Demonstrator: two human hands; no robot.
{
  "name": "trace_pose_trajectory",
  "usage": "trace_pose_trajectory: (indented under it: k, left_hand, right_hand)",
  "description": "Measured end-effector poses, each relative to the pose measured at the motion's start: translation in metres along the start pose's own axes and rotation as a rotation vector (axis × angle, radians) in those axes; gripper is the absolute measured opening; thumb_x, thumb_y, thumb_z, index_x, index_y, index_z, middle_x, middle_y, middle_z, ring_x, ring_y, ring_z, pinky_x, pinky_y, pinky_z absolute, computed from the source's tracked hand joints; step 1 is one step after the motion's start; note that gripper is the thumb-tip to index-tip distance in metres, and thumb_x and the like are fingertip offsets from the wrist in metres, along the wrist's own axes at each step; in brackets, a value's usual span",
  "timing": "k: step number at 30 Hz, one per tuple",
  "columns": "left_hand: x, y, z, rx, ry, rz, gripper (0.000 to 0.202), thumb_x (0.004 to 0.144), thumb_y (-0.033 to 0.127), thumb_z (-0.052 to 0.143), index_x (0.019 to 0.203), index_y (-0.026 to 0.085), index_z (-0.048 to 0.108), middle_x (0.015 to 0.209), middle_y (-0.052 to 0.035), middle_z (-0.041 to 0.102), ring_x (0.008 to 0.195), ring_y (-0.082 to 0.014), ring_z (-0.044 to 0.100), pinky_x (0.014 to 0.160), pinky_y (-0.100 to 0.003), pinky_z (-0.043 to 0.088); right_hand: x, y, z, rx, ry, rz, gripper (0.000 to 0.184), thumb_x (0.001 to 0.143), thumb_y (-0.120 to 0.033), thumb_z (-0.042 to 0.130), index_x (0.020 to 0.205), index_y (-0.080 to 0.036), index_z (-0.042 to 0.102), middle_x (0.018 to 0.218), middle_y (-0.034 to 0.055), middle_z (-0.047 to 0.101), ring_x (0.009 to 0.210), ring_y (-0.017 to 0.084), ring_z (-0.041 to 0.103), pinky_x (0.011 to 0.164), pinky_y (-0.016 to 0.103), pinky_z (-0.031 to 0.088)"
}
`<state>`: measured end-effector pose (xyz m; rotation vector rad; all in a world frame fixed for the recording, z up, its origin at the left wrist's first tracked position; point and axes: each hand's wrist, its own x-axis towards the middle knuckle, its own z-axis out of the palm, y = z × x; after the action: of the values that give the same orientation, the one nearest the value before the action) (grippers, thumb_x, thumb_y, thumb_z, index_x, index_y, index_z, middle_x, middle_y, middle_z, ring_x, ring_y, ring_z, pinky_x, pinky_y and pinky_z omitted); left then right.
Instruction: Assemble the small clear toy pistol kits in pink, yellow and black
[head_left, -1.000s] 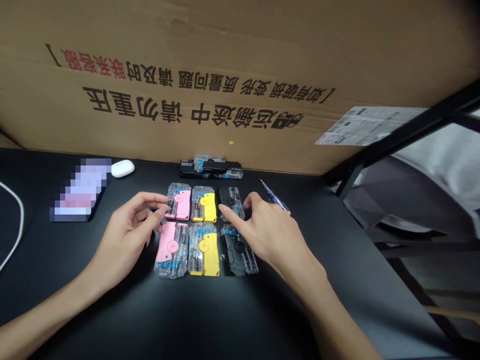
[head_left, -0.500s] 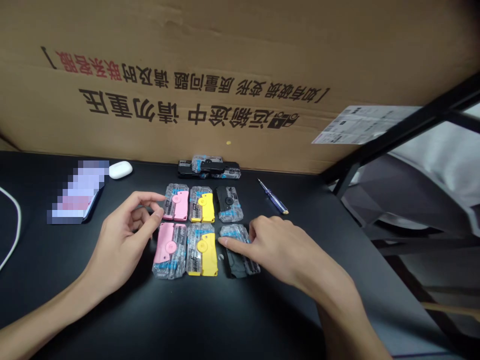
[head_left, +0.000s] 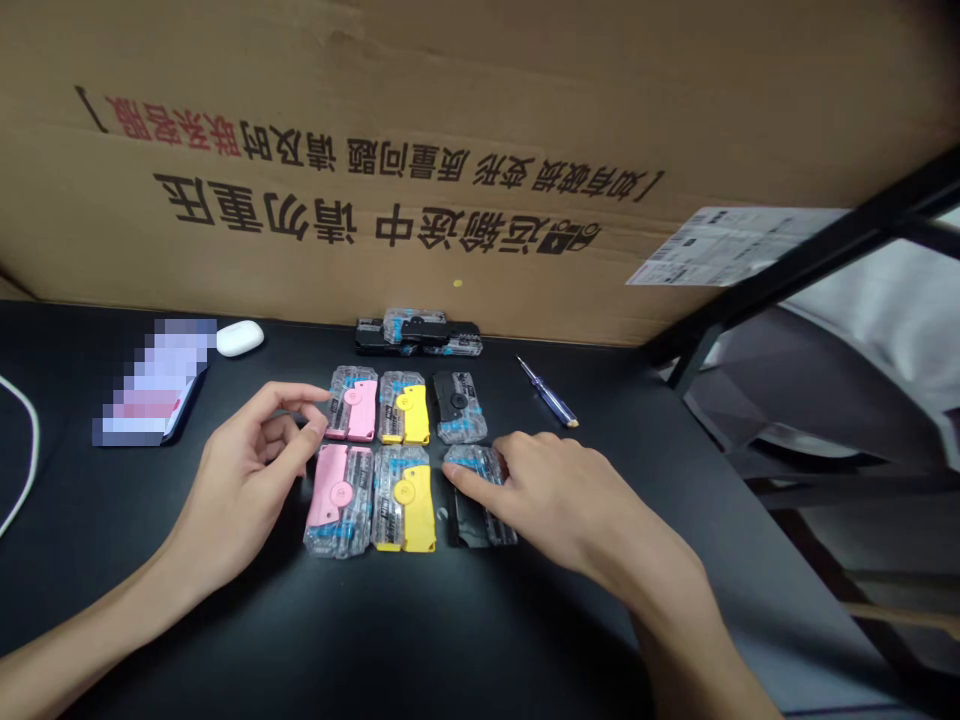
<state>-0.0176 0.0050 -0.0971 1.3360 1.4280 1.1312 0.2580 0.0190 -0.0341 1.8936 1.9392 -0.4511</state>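
Six flat see-through plastic gadgets with coloured pieces and round pivots lie in two rows. My right hand (head_left: 559, 495) lies over the near black-and-clear gadget (head_left: 472, 525), thumb across its top and fingers at its far right side, partly hidden. My left hand (head_left: 259, 450) is half curled beside the left column, thumb and forefinger apart with nothing between them. Its fingertips are close to the far pink gadget (head_left: 362, 408) and the near pink gadget (head_left: 330, 490). In the middle column are the far yellow gadget (head_left: 415, 410) and near yellow gadget (head_left: 418, 510). A far black gadget (head_left: 452, 400) completes that row.
Behind the rows, more black-and-clear gadgets (head_left: 416, 332) are heaped against a large cardboard box (head_left: 330, 280). A screwdriver (head_left: 551, 393) lies to the right. A phone (head_left: 161, 385), a white rounded case (head_left: 240, 338) and a white cable (head_left: 34, 440) are at left.
The near black-and-clear gadget has turned straighter and shifted slightly under my right hand, its thumb moving a little right and away from me. My left hand stays in place.
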Motion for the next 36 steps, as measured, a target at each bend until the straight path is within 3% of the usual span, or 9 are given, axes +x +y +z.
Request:
trace_pose_trajectory:
  k: [5, 10, 15, 21, 32, 36]
  left_hand:
    - [-0.0001, -0.0008, 0.0003, -0.014, -0.002, 0.000, 0.034, 0.101, 0.053, 0.085, 0.123, 0.026, 0.081, 0.092, -0.0001, 0.070, 0.067, -0.0099, 0.056, 0.057, -0.019, 0.044]
    - [0.0011, -0.0025, -0.0001, -0.011, -0.012, -0.005, 0.034, 0.103, 0.054, 0.084, 0.124, 0.027, 0.080, 0.093, 0.0000, 0.071, 0.068, -0.0102, 0.057, 0.057, -0.019, 0.044]
    - [0.0009, -0.0017, -0.0003, -0.001, -0.005, -0.003, 0.034, 0.103, 0.053, 0.083, 0.125, 0.027, 0.080, 0.088, 0.0008, 0.069, 0.067, -0.0109, 0.056, 0.057, -0.020, 0.044]
    - [-0.0004, 0.0009, 0.0002, -0.008, -0.002, -0.006, 0.035, 0.102, 0.053, 0.084, 0.124, 0.025, 0.081, 0.088, 0.0000, 0.070, 0.067, -0.0119, 0.057, 0.058, -0.023, 0.045]
    - [0.0010, -0.0004, -0.0004, -0.007, -0.017, -0.018, 0.037, 0.104, 0.056, 0.082, 0.127, 0.026, 0.079, 0.096, -0.0005, 0.071, 0.068, -0.0108, 0.055, 0.059, -0.024, 0.044]
    - [-0.0014, 0.0034, -0.0016, 0.145, -0.005, 0.094, 0.030, 0.109, 0.050, 0.074, 0.128, 0.027, 0.078, 0.095, -0.0014, 0.073, 0.074, -0.0160, 0.063, 0.064, -0.029, 0.050]
  right_hand:
    - [-0.0014, 0.0048, 0.0018, 0.006, 0.026, -0.006, 0.071, 0.116, -0.076, 0.036, 0.089, -0.022, 0.073, 0.103, 0.0173, 0.087, 0.095, 0.040, 0.085, 0.080, 0.045, 0.054]
    - [-0.0033, 0.0039, 0.0042, -0.024, 0.046, 0.001, 0.074, 0.114, -0.080, 0.037, 0.087, -0.021, 0.074, 0.101, 0.0173, 0.086, 0.094, 0.040, 0.084, 0.081, 0.046, 0.056]
    - [-0.0030, -0.0025, 0.0071, -0.034, 0.080, -0.038, 0.065, 0.115, -0.070, 0.045, 0.094, -0.018, 0.079, 0.102, 0.0204, 0.086, 0.094, 0.037, 0.085, 0.077, 0.042, 0.057]
    - [-0.0029, -0.0035, 0.0071, -0.029, 0.033, -0.023, 0.067, 0.116, -0.068, 0.041, 0.102, -0.017, 0.082, 0.107, 0.0215, 0.087, 0.099, 0.044, 0.085, 0.084, 0.050, 0.059]
    - [-0.0061, -0.0037, 0.0056, -0.022, 0.040, -0.025, 0.064, 0.116, -0.065, 0.044, 0.097, -0.016, 0.081, 0.107, 0.0224, 0.087, 0.101, 0.045, 0.085, 0.085, 0.051, 0.060]
    - [-0.0051, -0.0027, 0.0075, -0.006, 0.045, -0.021, 0.064, 0.115, -0.066, 0.045, 0.094, -0.017, 0.080, 0.106, 0.0215, 0.088, 0.100, 0.046, 0.085, 0.085, 0.052, 0.059]
